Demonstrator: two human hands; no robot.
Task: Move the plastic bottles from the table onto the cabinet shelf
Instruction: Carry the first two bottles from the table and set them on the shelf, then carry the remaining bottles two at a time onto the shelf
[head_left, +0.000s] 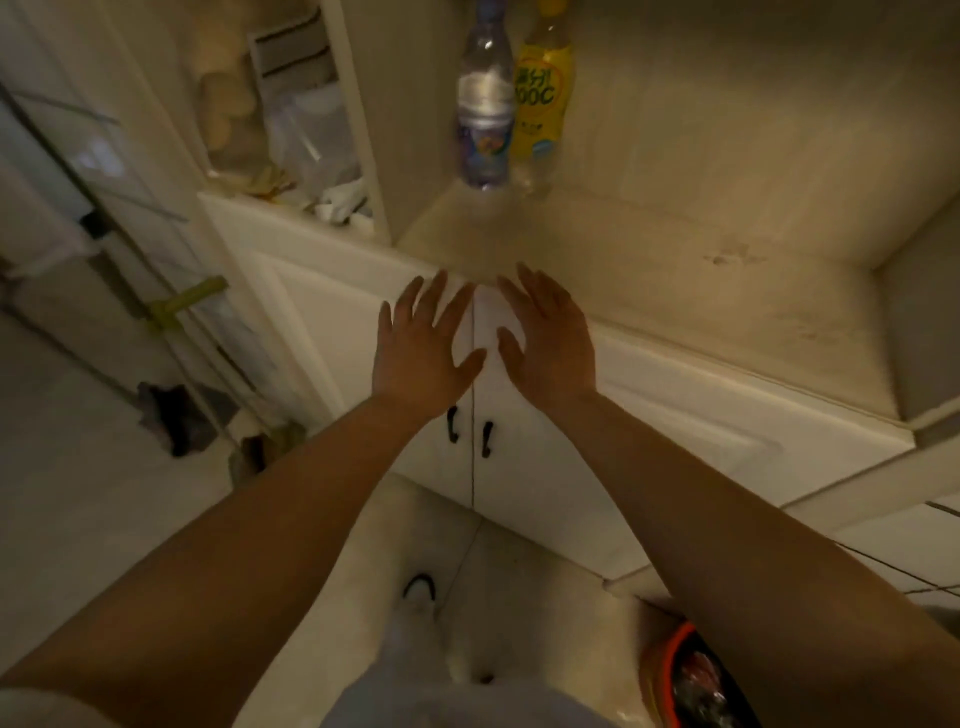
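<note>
The left hand and right hand were held out side by side, palms down, fingers spread, nothing grasped, over the cabinet doors. Beyond them, a clear bottle and a yellow bottle were stood touching on the cabinet shelf. Their caps were cut off; the room was blurred.
</note>
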